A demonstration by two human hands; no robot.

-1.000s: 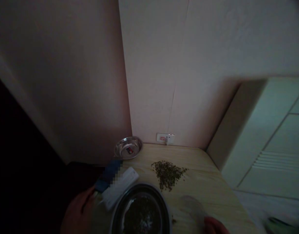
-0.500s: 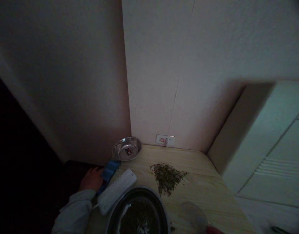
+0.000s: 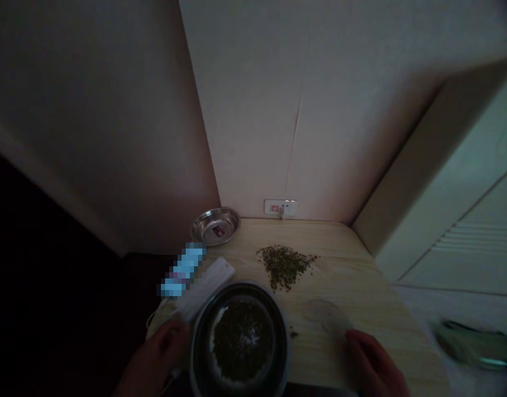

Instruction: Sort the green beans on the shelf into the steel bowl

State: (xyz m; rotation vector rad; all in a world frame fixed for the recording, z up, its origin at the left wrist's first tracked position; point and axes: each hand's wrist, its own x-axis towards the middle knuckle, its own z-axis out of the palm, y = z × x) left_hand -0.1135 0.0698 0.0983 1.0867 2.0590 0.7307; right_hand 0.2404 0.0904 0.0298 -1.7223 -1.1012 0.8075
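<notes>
A metal bowl [image 3: 281,336] with dark green bits and some white showing inside stands at the table's near edge. Left of it is my left hand [image 3: 156,355], blurred, its fingers curled near the white bar [image 3: 208,284]; whether it holds anything is unclear. My right hand [image 3: 375,361], at the lower right, pinches the edge of a clear, round, see-through thing [image 3: 328,315] over the wood table [image 3: 344,270]. Small green grains [image 3: 284,264] lie in a loose heap beyond the bowl.
A shiny shallow metal dish [image 3: 215,227] sits at the back left corner. Nearer lies a phone with a lit screen [image 3: 184,270]. A wall socket [image 3: 280,208] holds a plug. At the right stand a pale cabinet [image 3: 456,220] and a green object [image 3: 479,344] on the floor.
My left hand has left the phone and come down beside the bowl. The phone's screen is now lit. The view has tipped down, showing more of my right hand and the bowl.
</notes>
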